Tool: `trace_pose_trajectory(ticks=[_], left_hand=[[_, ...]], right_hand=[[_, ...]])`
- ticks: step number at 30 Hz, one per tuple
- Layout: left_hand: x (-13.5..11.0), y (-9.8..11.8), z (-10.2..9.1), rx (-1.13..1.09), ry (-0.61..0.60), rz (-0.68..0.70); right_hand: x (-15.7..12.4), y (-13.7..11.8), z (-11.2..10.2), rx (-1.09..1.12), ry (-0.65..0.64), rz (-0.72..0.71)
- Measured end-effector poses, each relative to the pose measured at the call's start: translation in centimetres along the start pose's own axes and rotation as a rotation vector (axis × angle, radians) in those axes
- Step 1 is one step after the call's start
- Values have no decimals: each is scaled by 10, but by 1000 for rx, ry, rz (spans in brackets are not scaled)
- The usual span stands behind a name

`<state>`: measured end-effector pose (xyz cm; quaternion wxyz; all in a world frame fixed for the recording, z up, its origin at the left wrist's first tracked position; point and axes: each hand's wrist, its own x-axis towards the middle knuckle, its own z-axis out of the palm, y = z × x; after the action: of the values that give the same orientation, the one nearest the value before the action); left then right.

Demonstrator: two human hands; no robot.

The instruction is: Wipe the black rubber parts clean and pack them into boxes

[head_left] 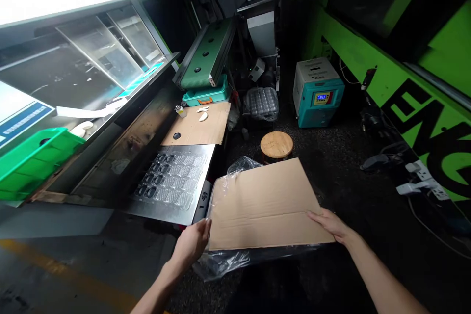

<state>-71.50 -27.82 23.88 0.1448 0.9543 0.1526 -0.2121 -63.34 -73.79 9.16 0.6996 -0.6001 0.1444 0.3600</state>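
In front of me a flat brown cardboard sheet (261,206) lies level, with a crease across it. Clear plastic film (231,262), like a bag, shows beneath its near edge and over its far left corner. My right hand (333,225) grips the sheet's right edge, thumb on top and fingers underneath. At the left edge my left hand (195,243) is closed, its fingers pinching the film beside the cardboard. What supports the sheet is hidden. To the left, a clear blister tray (184,179) with dark round parts in some pockets rests on a metal table (165,216).
Beyond the tray, a cardboard mat (213,127) bears a small bottle (180,111) and pale pieces. Farther back runs a green conveyor (206,66) carrying dark round parts. A wooden stool (276,144), a teal machine (320,103), a green bin (40,162) and power strips (423,181) stand around.
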Motion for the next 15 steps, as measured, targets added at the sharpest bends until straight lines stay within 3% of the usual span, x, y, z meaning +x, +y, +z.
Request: trace_pose_trajectory(ticks=[3,6,11,15], left_hand=[[4,31,38,260,116,160],[10,64,88,454,258,361],[15,121,165,504,142,644],[22,143,192,495,105,688]], right_hand=[[11,10,9,-206,-66,-75],[12,14,12,-415,-142,-108],[3,4,0,-627,-124,-114],[-7,-15,-10,-750,-161,-124]])
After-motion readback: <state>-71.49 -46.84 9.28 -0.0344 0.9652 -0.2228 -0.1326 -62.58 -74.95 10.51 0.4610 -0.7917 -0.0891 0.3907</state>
